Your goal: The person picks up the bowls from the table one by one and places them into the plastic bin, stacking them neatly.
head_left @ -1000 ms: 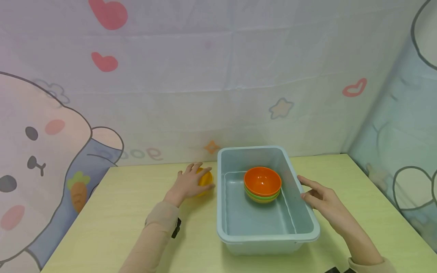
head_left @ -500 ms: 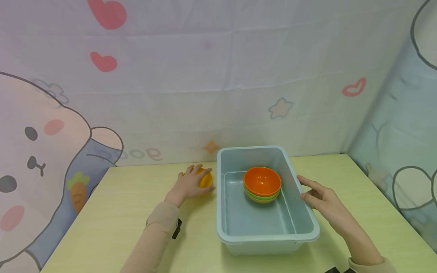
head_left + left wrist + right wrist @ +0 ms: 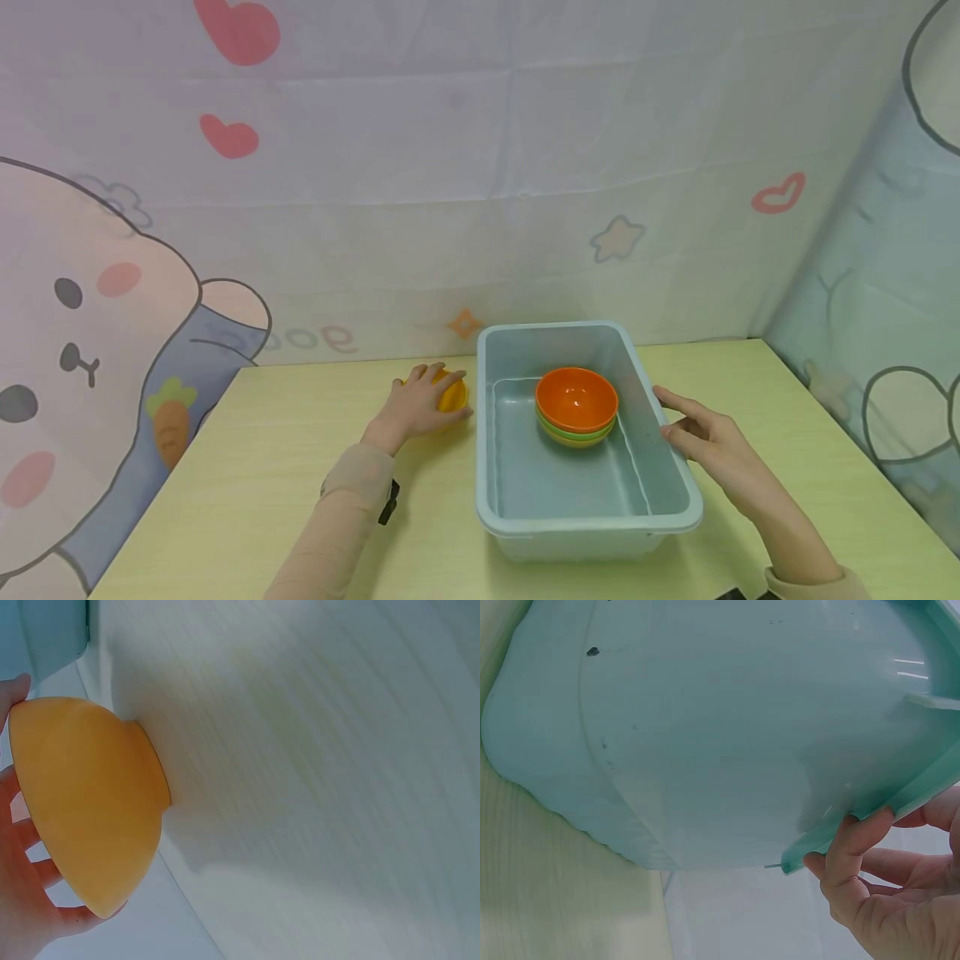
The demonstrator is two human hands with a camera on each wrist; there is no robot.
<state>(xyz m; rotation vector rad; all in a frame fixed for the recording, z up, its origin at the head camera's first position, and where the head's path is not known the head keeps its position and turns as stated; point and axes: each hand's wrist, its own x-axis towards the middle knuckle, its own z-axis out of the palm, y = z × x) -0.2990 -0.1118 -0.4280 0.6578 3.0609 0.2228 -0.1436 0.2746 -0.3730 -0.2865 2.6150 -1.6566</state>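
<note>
My left hand (image 3: 415,408) reaches from above over a yellow bowl (image 3: 453,395) left of the light blue plastic tub (image 3: 585,526). Seen from the left wrist, the bowl (image 3: 90,795) has its foot on the table, and the thumb (image 3: 16,688) and fingers spread across its opening to opposite sides of the rim. At the tub's right side, my right hand (image 3: 712,446) holds the rim; its curled fingers (image 3: 847,855) show under the lip in the right wrist view. Inside the tub sits a nested stack: an orange bowl (image 3: 576,398) on top of green and yellow ones.
The pale wooden table (image 3: 247,483) extends left and right of the tub. A printed cloth (image 3: 390,167) with hearts and a cartoon animal hangs right behind the table's back edge, and another cloth (image 3: 885,275) hangs along the right side.
My left hand has shifted very slightly on the yellow bowl, its fingers settling a little lower. The right hand, the tub and the stacked bowls stay in place.
</note>
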